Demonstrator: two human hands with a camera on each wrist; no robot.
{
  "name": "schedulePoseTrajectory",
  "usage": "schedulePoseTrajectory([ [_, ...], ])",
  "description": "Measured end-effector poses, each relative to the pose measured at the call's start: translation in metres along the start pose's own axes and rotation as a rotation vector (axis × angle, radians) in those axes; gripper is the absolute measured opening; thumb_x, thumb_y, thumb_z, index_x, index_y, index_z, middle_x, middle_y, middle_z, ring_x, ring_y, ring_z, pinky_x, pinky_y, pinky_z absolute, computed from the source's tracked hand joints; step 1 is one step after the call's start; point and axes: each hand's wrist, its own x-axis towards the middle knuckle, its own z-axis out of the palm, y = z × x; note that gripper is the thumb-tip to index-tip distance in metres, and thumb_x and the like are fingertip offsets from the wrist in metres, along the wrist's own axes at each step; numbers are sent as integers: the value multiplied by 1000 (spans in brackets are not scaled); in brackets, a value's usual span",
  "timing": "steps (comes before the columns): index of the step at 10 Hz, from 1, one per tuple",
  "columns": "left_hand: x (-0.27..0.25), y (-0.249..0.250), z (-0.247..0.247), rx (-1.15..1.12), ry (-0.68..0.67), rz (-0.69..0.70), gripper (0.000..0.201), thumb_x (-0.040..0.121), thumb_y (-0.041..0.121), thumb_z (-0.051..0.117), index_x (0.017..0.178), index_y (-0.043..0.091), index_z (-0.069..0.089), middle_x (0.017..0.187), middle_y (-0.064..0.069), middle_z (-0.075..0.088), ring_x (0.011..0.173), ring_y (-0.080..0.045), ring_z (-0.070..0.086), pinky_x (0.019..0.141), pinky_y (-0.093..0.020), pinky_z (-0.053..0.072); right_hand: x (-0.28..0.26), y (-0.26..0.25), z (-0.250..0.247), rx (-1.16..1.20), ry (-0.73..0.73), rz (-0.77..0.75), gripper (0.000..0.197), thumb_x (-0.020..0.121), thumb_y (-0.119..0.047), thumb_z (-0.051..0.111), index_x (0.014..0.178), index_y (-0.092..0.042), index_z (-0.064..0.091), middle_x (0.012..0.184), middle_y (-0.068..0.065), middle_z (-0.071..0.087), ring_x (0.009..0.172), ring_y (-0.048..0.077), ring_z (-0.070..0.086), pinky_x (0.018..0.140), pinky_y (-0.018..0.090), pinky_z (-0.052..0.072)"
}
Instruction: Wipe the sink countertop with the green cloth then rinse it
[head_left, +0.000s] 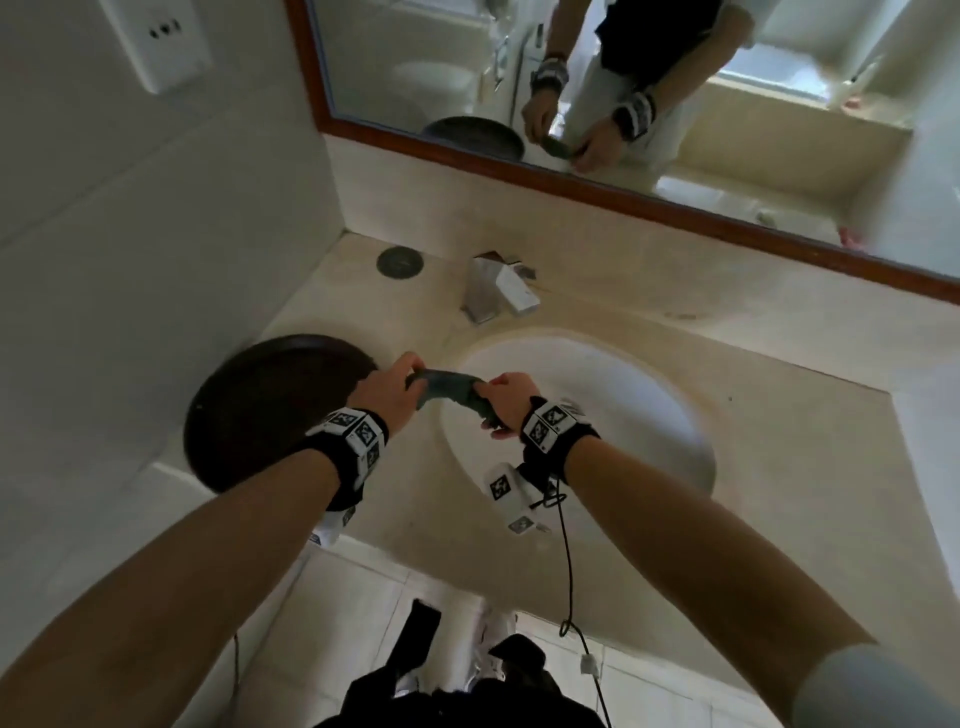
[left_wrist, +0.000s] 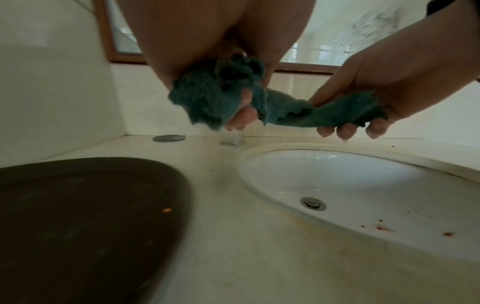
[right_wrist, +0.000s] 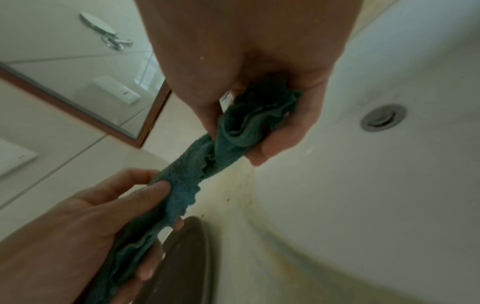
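A: Holding the cloth (head_left: 451, 396) up over the left rim of the sink (head_left: 649, 415), clear of the countertop (head_left: 779, 374). Left hand (head_left: 385, 391) has one end, right hand (head_left: 506, 401) the other.

B: Grip?

A: Both fists curled round it. Left wrist view: left fingers (left_wrist: 240, 117) wrap a bunched wad; right fingertips (left_wrist: 345, 130) hook under the far end.

B: Cloth's look?

A: Dark teal-green, nubby terry, frilled edges. Twisted into a rope between the hands, one clear turn in the right wrist view (right_wrist: 205, 162).

B: Wet?

A: Can't tell from the fabric. A drop hangs off one right fingertip.

B: Surroundings?

A: Dark round tray (head_left: 249, 410) on the counter, left of the basin. Faucet (head_left: 496, 288) behind. Red flecks (left_wrist: 384, 228) in the bowl, near the drain (left_wrist: 313, 203).
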Motion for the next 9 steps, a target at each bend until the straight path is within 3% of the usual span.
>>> schedulePoseTrajectory([
  [1, -12, -33, -23, -1, 81, -67, 24, 97, 36, 43, 118, 27, 48, 104, -12, 67, 97, -35, 64, 86, -42, 50, 4, -28, 36, -40, -30, -48, 19, 92, -27, 59, 90, -9, 60, 80, 17, 67, 66, 31, 67, 68, 45, 61],
  [3, -29, -90, -58, -53, 251, -226, 23, 95, 34, 46, 116, 25, 50, 108, -10, 67, 102, -34, 62, 90, -43, 46, 15, -74, 103, -142, -104, -201, 9, 87, -16, 62, 89, -8, 66, 89, 19, 66, 79, 31, 64, 79, 47, 58],
  [4, -34, -109, -66, -111, 311, -296, 23, 94, 30, 49, 115, 20, 50, 110, -12, 66, 104, -36, 61, 90, -43, 46, 21, -83, 130, -118, -144, -208, 12, 85, -14, 63, 95, -12, 69, 92, 14, 65, 86, 30, 63, 81, 41, 57],
  [5, -36, -118, -68, -172, 345, -354, 25, 95, 24, 48, 118, 14, 49, 113, -16, 64, 106, -39, 60, 89, -42, 43, 24, -88, 149, -101, -210, -222, 28, 86, -11, 63, 113, -9, 67, 103, 16, 66, 98, 34, 64, 88, 46, 55],
  [6, -40, -124, -67, -203, 337, -409, 27, 95, 20, 49, 121, 13, 47, 117, -16, 63, 108, -40, 58, 88, -42, 43, 24, -88, 162, -157, -288, -279, 35, 88, -9, 61, 123, -7, 62, 117, 17, 65, 108, 33, 61, 96, 44, 50],
  [7, -42, -134, -65, -220, 264, -436, 40, 89, 15, 53, 127, 17, 43, 121, -16, 60, 111, -39, 57, 91, -42, 43, 29, -84, 171, -209, -350, -265, 45, 86, -10, 63, 130, -11, 58, 121, 13, 64, 112, 29, 60, 94, 34, 48],
  [8, -46, -140, -64, -214, 210, -450, 49, 83, 20, 58, 130, 24, 42, 127, -12, 56, 112, -37, 57, 94, -42, 46, 32, -79, 173, -309, -364, -260, 52, 81, -14, 67, 132, -15, 56, 130, 13, 59, 118, 29, 56, 104, 40, 44],
  [9, -44, -146, -62, -192, 231, -427, 51, 83, 31, 63, 129, 28, 43, 127, -12, 52, 111, -37, 56, 93, -44, 47, 41, -74, 174, -391, -330, -321, 52, 81, -17, 65, 133, -17, 54, 137, 12, 54, 121, 30, 53, 106, 45, 42],
])
